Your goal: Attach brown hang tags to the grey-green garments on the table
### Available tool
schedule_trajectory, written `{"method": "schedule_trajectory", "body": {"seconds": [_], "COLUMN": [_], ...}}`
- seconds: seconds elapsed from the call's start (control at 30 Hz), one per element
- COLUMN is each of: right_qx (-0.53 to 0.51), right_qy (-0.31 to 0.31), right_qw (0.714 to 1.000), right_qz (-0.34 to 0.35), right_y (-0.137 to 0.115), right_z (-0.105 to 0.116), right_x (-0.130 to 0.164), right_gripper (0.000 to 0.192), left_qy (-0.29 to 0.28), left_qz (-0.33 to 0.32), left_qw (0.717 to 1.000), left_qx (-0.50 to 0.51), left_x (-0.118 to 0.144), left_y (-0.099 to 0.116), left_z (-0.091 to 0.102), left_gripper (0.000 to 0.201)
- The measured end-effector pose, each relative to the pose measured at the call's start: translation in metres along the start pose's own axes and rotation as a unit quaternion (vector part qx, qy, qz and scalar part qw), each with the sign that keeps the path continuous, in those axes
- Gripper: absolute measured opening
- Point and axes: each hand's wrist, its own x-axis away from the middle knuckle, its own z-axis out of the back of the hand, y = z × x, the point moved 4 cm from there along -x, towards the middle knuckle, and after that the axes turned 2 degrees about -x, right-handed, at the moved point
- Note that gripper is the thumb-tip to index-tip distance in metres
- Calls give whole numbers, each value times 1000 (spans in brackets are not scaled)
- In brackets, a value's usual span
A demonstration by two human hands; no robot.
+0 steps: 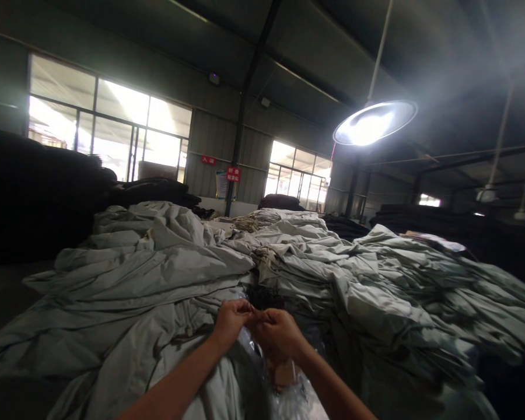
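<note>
My left hand (pixel 233 319) and my right hand (pixel 280 329) meet at the lower middle of the view, fingertips pinched together. What lies between the fingers is too small and dim to name. Just beyond them is a dark bundle (pixel 265 296). Shiny clear plastic (pixel 295 399) shows below my wrists, with a brownish patch (pixel 283 373) under it. Heaped grey fabric (pixel 170 262) lies to the left of my hands, and more crumpled grey fabric (pixel 376 291) is piled on the right.
Dark stacks (pixel 35 198) rise at the far left, with others (pixel 420 213) at the right rear. A bright lamp (pixel 374 123) hangs above the right-hand pile. Red signs (pixel 233 174) and windows (pixel 140 137) are on the back wall. A paper or flat packet (pixel 437 240) rests on the right heap.
</note>
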Motion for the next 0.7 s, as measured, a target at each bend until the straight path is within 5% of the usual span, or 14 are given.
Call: {"method": "schedule_trajectory", "body": {"seconds": [0.1, 0.2, 0.3, 0.4, 0.5, 0.7], "right_qx": [61, 63, -81, -273, -350, -323], "right_qy": [33, 68, -48, -180, -217, -248], "right_qw": [997, 995, 995, 945, 911, 912], "right_qz": [25, 48, 25, -7, -27, -44], "right_y": [-15, -29, -37, -50, -65, -80], "right_z": [8, 17, 18, 19, 23, 15], "right_x": [2, 4, 4, 11, 18, 27], "right_gripper": [9, 8, 19, 32, 39, 40], "left_qy": [28, -1, -36, -60, -86, -116], "left_qz": [-49, -57, -21, 38, 85, 123], "left_qw": [990, 973, 964, 952, 940, 927], "left_qx": [132, 224, 262, 298, 319, 336], "left_x": [4, 8, 12, 17, 22, 38], "left_y": [13, 26, 34, 38, 41, 50], "left_z": [10, 16, 25, 38, 50, 67], "left_gripper": [18, 23, 24, 28, 32, 28]}}
